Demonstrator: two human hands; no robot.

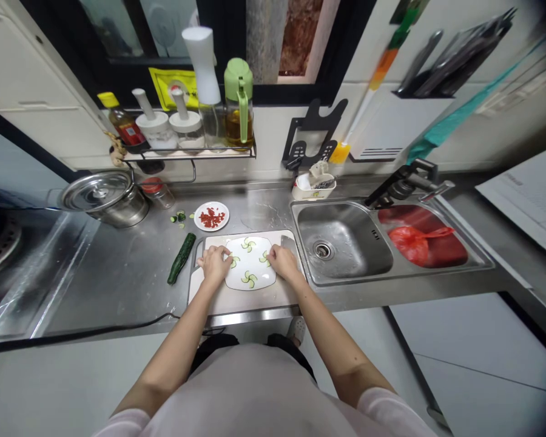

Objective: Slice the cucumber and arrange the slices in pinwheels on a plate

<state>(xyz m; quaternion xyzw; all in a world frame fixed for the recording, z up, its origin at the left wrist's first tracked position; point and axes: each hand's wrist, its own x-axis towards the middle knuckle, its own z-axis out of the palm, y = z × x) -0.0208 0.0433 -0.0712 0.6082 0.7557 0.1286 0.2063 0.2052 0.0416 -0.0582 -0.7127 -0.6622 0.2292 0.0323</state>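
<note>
A white plate [251,262] with rounded corners lies on a pale cutting board [236,303]. Thin cucumber slices [249,279] form small pinwheels near its top, bottom, left and right edges. At the left rim, my left hand [215,264] has thumb and index finger pinched at the left cucumber slices [235,261]. My right hand [284,263] pinches likewise at the right cucumber slices [263,260], partly hiding them. A knife blade [288,244] shows beside my right hand on the board. Left of the board lies a dark green cucumber [182,258].
Behind the board sit a small plate [224,209] of chopped red pieces and some cucumber scraps [179,216]. A lidded pot [118,206] and a red-capped jar [159,193] stand back left. The sink [346,243] is right, with a red bag [412,244] in its second basin.
</note>
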